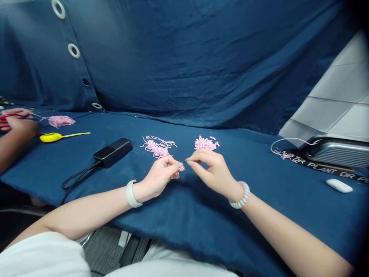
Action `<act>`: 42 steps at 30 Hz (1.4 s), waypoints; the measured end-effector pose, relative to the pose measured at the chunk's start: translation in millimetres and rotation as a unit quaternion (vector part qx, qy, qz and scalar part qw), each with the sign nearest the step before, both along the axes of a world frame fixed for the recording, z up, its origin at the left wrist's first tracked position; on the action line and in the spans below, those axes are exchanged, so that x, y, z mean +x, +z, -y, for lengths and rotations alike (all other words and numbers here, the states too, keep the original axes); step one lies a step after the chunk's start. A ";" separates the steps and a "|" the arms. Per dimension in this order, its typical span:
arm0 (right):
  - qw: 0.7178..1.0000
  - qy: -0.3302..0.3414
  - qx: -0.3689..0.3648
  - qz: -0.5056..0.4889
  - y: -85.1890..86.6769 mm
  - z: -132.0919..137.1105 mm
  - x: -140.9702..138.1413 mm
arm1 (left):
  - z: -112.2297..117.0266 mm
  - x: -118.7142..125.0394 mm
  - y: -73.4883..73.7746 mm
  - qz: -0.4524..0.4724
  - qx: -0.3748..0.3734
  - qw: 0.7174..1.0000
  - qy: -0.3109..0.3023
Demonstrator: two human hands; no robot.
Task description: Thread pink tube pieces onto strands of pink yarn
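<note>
- Centre of the frame: the left hand [163, 175] has its thumb and fingers clamped on a small pink yarn loop [182, 167], which pokes out from the fingertips on the side facing the other hand.
- Just right of centre: the right hand [211, 165] brings thumb and index fingertip close together, just beside that loop; I cannot tell whether they meet or grip a strand.
- Above the left hand in the frame: loose pink yarn strands [157, 147] lie in a tangle near its knuckles.
- Above the right hand, right of centre: a pile of short pink yarn pieces [205, 143], its lower edge partly hidden by that hand.
- Left of centre: a black box-shaped device [113, 152] with cables, well apart from both hands.
- Far left: a co-worker's hand [21, 125] with red-handled scissors [10, 117], near a pink yarn bundle [61, 121].
</note>
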State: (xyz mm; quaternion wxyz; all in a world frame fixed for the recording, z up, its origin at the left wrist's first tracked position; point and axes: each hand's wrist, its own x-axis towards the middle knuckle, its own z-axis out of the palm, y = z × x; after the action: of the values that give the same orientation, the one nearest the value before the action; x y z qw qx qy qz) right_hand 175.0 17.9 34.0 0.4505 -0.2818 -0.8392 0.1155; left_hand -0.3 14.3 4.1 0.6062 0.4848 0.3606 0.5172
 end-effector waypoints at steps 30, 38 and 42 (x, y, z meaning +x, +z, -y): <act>0.962 -0.052 -0.041 0.264 3.2 7.0 1.5 | -2.7 -2.4 7.3 -0.105 -0.118 0.985 -0.073; 0.922 -0.085 0.070 0.372 -8.4 7.3 -4.8 | -5.1 -5.6 10.9 -0.027 -0.147 0.986 -0.078; 0.912 -0.077 0.087 0.394 -13.7 3.0 -4.8 | -4.9 -4.8 11.4 -0.020 -0.153 0.985 -0.076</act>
State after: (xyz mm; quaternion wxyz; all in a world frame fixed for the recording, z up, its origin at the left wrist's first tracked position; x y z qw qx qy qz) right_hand 170.2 14.9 20.3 0.1131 -0.3284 -0.9309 -0.1134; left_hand -5.1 19.2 15.4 0.7035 0.4228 0.4098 0.3981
